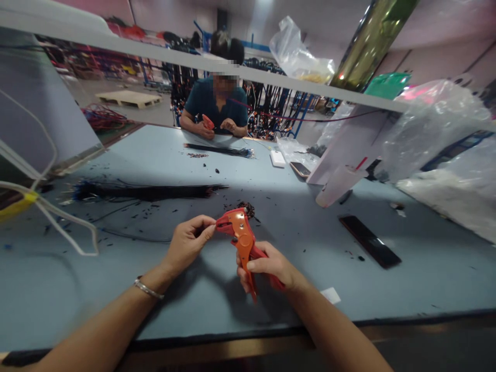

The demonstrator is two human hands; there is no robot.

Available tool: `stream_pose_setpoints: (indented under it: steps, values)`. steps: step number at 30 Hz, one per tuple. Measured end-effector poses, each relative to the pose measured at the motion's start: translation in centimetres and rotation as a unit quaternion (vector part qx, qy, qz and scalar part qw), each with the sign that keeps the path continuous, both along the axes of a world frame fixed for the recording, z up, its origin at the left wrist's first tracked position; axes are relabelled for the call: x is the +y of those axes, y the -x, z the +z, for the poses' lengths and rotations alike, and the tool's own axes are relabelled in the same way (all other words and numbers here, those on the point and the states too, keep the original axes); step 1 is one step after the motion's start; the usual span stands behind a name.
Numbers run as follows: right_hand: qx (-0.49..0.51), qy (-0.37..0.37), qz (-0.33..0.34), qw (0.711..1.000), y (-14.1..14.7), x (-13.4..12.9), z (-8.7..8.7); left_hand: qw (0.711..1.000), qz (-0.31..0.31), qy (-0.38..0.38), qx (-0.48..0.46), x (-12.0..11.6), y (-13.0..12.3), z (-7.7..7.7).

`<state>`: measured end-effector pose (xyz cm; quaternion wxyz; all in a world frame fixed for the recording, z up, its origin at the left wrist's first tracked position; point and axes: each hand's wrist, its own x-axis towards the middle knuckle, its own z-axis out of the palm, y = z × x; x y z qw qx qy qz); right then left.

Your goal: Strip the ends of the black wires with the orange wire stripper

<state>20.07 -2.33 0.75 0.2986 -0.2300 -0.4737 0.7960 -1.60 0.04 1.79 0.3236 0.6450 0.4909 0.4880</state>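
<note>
My right hand (267,266) is wrapped round the handles of an orange and red wire stripper (244,240), held above the table. At the tool's jaws, my left hand (189,240) pinches a thin dark wire (135,238), which trails off to the left; its end at the jaws is hidden by my fingertips. A long bundle of black wires (155,192) lies on the table beyond my left hand. Small dark scraps (247,209) are heaped just behind the tool's head.
A black phone (370,241) and a clear cup (341,185) are on the right. Across the blue-grey table (271,310), a person (215,108) holds a red tool near another wire bundle (219,150). White cable loops (70,227) hang at the left.
</note>
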Motion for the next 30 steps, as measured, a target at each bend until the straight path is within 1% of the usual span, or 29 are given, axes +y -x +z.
stream_pose_setpoints:
  steps: [5,9,15,21,27,30]
  values:
    - [0.024,0.005,0.009,1.0,-0.28,0.14,-0.42,1.0,0.011,-0.003,-0.002,-0.05,0.03,0.19]
    - [0.011,-0.01,0.012,1.0,-0.16,0.17,-0.3,1.0,0.006,-0.001,-0.002,-0.02,0.07,0.02]
    - [-0.02,-0.027,-0.01,0.999,0.06,0.06,-0.03,1.0,0.004,-0.008,0.003,0.05,0.07,-0.13]
    - [-0.03,-0.039,-0.014,0.999,0.12,0.0,-0.16,1.0,-0.002,-0.003,0.009,0.16,0.26,-0.41]
    - [-0.025,-0.038,-0.015,0.999,0.24,0.06,-0.47,1.0,0.0,-0.003,0.009,0.24,0.27,-0.53]
    - [-0.018,-0.027,-0.01,0.999,0.27,0.16,-0.53,1.0,-0.005,0.003,0.002,0.22,0.2,-0.47]
